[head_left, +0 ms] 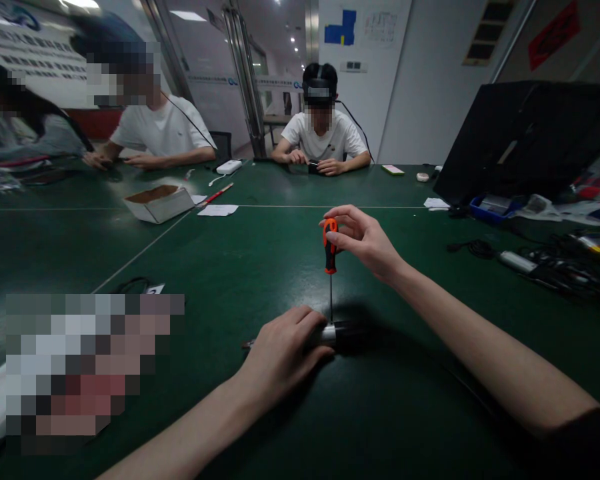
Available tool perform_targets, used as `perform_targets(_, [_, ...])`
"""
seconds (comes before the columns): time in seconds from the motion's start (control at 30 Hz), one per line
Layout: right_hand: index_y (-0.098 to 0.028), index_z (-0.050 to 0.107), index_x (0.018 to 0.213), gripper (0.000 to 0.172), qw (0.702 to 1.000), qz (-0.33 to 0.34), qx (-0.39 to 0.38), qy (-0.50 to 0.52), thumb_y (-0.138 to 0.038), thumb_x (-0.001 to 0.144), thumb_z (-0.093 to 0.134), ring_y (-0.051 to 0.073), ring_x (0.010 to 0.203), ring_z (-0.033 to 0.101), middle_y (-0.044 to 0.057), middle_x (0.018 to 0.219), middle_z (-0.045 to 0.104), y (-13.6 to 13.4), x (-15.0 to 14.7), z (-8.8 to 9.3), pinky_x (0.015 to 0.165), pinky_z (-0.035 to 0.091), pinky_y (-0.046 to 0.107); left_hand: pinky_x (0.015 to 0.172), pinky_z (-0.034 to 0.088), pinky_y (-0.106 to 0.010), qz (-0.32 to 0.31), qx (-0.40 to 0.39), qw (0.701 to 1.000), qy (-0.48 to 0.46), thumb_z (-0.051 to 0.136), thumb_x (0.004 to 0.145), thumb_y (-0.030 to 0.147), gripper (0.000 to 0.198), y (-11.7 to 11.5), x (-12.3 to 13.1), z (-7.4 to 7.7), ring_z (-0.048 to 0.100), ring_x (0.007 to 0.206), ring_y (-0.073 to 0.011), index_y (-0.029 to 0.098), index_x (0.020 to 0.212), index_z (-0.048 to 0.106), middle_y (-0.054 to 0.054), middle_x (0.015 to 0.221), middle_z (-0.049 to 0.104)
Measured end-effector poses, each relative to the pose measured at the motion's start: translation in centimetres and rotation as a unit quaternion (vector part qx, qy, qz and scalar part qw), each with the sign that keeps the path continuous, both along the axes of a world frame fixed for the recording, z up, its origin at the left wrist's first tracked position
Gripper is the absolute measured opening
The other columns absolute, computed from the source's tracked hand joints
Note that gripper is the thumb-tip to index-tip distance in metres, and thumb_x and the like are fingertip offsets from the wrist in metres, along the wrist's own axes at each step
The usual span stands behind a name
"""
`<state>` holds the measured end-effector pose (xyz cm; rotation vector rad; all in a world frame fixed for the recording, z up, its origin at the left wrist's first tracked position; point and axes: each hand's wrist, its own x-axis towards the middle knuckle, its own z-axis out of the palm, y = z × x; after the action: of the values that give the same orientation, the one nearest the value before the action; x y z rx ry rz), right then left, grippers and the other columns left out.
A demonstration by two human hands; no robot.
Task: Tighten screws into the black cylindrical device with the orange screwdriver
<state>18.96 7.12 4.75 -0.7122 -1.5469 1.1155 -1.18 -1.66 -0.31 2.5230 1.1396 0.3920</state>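
Observation:
My right hand (357,240) grips the orange-and-black handle of a screwdriver (331,250), fingers and thumb around its upper part. The screwdriver stands upright, its thin shaft running down to a silver-and-black cylindrical tool (347,333) lying on the table. Around the silver part of that tool is my left hand (290,343), closed and pressing it against the tabletop. A narrow end of the tool (248,345) pokes out left of the hand. Whether the screwdriver tip sits in a screw cannot be seen.
The green table (220,267) stretches forward. An open white box (161,203), papers (218,210) and a red pencil-like stick (215,195) lie ahead left. On the right are tangled black cables (555,263), a blue tray (495,205) and a large black case (525,143). Several people sit around.

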Motion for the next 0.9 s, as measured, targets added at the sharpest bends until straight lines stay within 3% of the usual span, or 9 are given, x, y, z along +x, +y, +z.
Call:
perform_targets(0.1, [-0.022, 0.060, 0.104, 0.035, 1.000, 0.004, 0.006, -0.010, -0.035, 0.075, 0.074, 0.014, 0.084, 0.064, 0.003, 0.102, 0.064, -0.04, 0.02, 0.04, 0.066, 0.054, 0.026, 0.072, 0.048, -0.032, 0.001, 0.001, 1.000, 0.012, 0.064, 0.086, 0.024, 0.018, 0.09, 0.07, 0.21, 0.060, 0.088, -0.0223, 0.019, 0.103, 0.057, -0.005, 0.101, 0.061])
perform_targets(0.3, [-0.022, 0.054, 0.094, 0.039, 1.000, -0.010, 0.004, 0.002, -0.034, 0.068, 0.080, 0.014, 0.085, 0.065, -0.001, 0.087, 0.068, 0.03, -0.26, 0.12, 0.085, 0.052, 0.032, 0.074, 0.049, -0.033, -0.007, 0.001, 1.000, 0.024, 0.064, 0.086, 0.025, 0.021, 0.00, 0.16, 0.57, 0.060, 0.090, -0.0229, 0.020, 0.105, 0.058, -0.006, 0.103, 0.062])
perform_targets(0.47, [-0.022, 0.049, 0.093, 0.042, 1.000, -0.008, -0.012, 0.010, -0.036, 0.068, 0.080, 0.015, 0.085, 0.066, 0.000, 0.090, 0.070, -0.06, -0.28, 0.09, 0.083, 0.053, 0.033, 0.073, 0.049, -0.033, -0.004, 0.003, 1.000, 0.027, 0.064, 0.086, 0.025, 0.021, -0.03, 0.19, 0.52, 0.060, 0.089, -0.0227, 0.020, 0.106, 0.058, -0.006, 0.103, 0.062])
perform_targets(0.7, [-0.022, 0.061, 0.106, 0.032, 1.000, 0.010, 0.026, -0.015, -0.035, 0.078, 0.071, 0.015, 0.087, 0.065, 0.003, 0.102, 0.066, -0.17, -0.02, 0.13, 0.072, 0.054, 0.028, 0.073, 0.050, -0.033, -0.010, 0.003, 1.000, 0.021, 0.063, 0.087, 0.024, 0.020, -0.01, 0.10, 0.54, 0.061, 0.090, -0.0231, 0.020, 0.106, 0.058, -0.006, 0.103, 0.062])
perform_targets(0.8, [-0.022, 0.060, 0.104, 0.032, 1.000, 0.014, 0.017, -0.011, -0.037, 0.078, 0.072, 0.017, 0.094, 0.065, 0.004, 0.102, 0.069, -0.11, -0.11, 0.10, 0.079, 0.054, 0.031, 0.074, 0.050, -0.033, -0.008, 0.004, 1.000, 0.018, 0.063, 0.087, 0.024, 0.021, -0.01, 0.08, 0.44, 0.061, 0.091, -0.0227, 0.020, 0.107, 0.058, -0.006, 0.104, 0.063])
perform_targets(0.9, [-0.022, 0.055, 0.095, 0.037, 1.000, -0.004, 0.011, 0.001, -0.038, 0.072, 0.078, 0.015, 0.088, 0.066, 0.002, 0.094, 0.070, -0.02, -0.25, 0.09, 0.086, 0.052, 0.032, 0.074, 0.050, -0.033, -0.007, 0.005, 1.000, 0.020, 0.063, 0.087, 0.025, 0.021, 0.02, 0.11, 0.36, 0.061, 0.091, -0.0226, 0.020, 0.107, 0.059, -0.006, 0.104, 0.063])
